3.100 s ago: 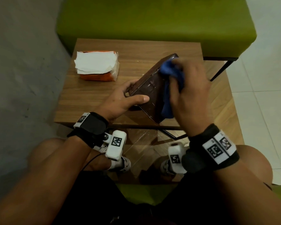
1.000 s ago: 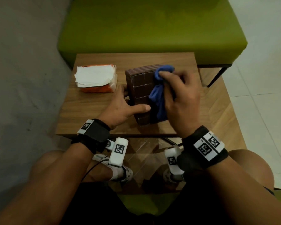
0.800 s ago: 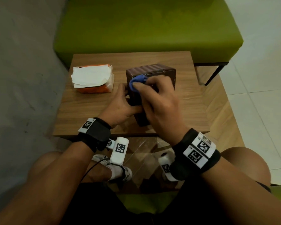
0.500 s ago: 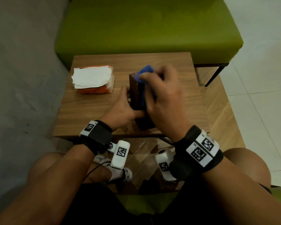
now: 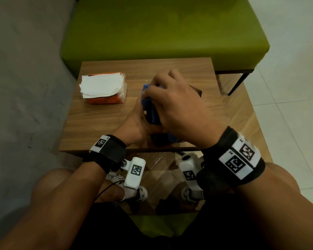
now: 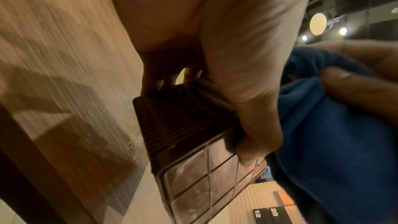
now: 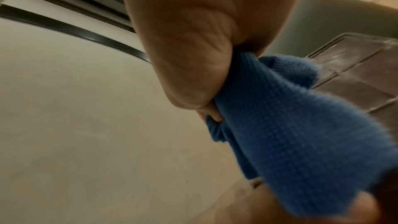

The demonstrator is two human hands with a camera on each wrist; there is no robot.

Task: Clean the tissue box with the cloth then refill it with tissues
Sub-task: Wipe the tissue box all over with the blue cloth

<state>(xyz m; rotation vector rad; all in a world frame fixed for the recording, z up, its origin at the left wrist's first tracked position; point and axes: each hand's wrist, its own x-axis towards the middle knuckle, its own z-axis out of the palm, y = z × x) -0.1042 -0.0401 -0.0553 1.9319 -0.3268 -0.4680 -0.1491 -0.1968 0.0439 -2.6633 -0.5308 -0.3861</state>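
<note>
**Both hands closed, forearms reaching forward**

The left hand [image 5: 136, 121] sits low, thumb and fingers curled round the box [image 6: 193, 135], thumb across its near edge. The right hand [image 5: 177, 107] lies above and partly over the left, back facing up, fingers bunched round the cloth [image 7: 286, 139]. Both wrists wear black bands with white marker blocks. Both forearms reach forward from the knees.

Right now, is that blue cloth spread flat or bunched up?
Bunched up. The blue cloth is wadded into folds in the right hand, which grips it against the tissue box.
</note>
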